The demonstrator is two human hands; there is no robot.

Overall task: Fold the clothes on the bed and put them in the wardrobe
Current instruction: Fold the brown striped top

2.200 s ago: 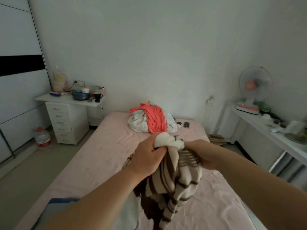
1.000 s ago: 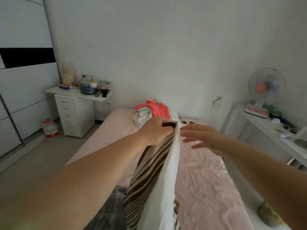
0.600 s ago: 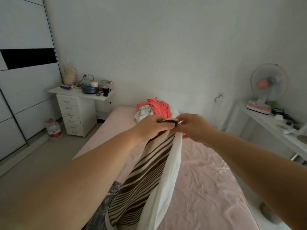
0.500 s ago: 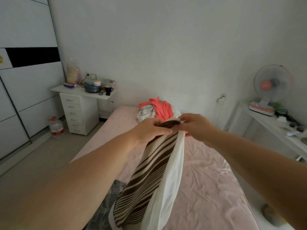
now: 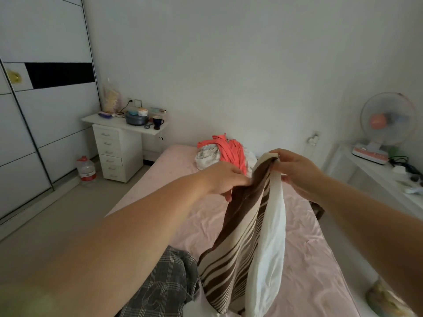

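A brown-and-cream striped garment (image 5: pixel 242 243) with a white lining hangs over the pink bed (image 5: pixel 304 252). My right hand (image 5: pixel 295 170) pinches its top corner and holds it up. My left hand (image 5: pixel 225 179) touches the striped edge a little lower, with its fingers pointing at the cloth. A grey checked garment (image 5: pixel 164 287) lies at the near end of the bed. A heap of coral and pale clothes (image 5: pixel 223 152) sits at the far end. The wardrobe (image 5: pixel 41 115), with white sliding doors and a black band, stands on the left.
A white drawer unit (image 5: pixel 116 149) with a pot and a mug on top stands beside the bed head. A water jug (image 5: pixel 86 169) sits on the floor near it. A white table (image 5: pixel 375 177) with a fan (image 5: pixel 386 124) runs along the right.
My right hand took the top corner from my left and lifted it. My left hand slid lower down the striped edge. The view shifted slightly right.
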